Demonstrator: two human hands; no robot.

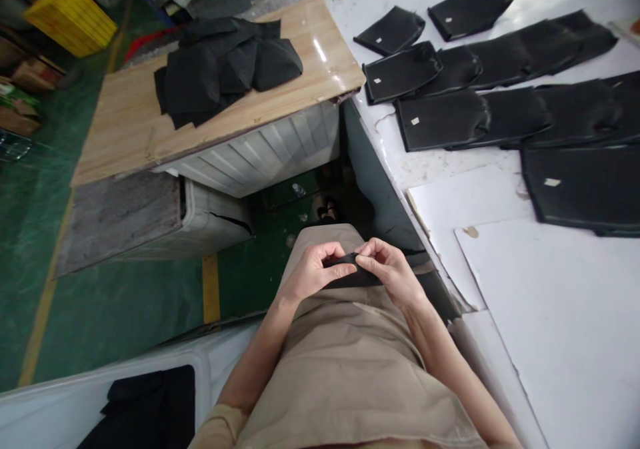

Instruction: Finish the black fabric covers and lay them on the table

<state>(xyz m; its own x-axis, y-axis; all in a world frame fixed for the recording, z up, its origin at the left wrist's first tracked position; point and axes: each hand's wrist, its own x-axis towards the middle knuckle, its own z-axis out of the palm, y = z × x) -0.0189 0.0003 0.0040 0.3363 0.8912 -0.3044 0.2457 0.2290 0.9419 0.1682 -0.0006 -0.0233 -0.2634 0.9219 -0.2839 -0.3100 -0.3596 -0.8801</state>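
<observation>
A small piece of black fabric (367, 278) lies over my lap, its upper edge raised between both hands. My left hand (320, 272) pinches that edge between thumb and fingers. Close beside it on the right, my right hand (385, 267) pinches the same edge, the two thumbs almost meeting. What the fingertips hold in the fold is too small to make out. Beneath the fabric is a beige apron (345, 362).
Rows of flat black pieces (440, 116) with small white tags cover the white table (550, 302) at right. A wooden board (130, 129) at upper left carries crumpled black fabric (215, 69). More black cloth (150, 412) is in a white bin (203, 382) at lower left.
</observation>
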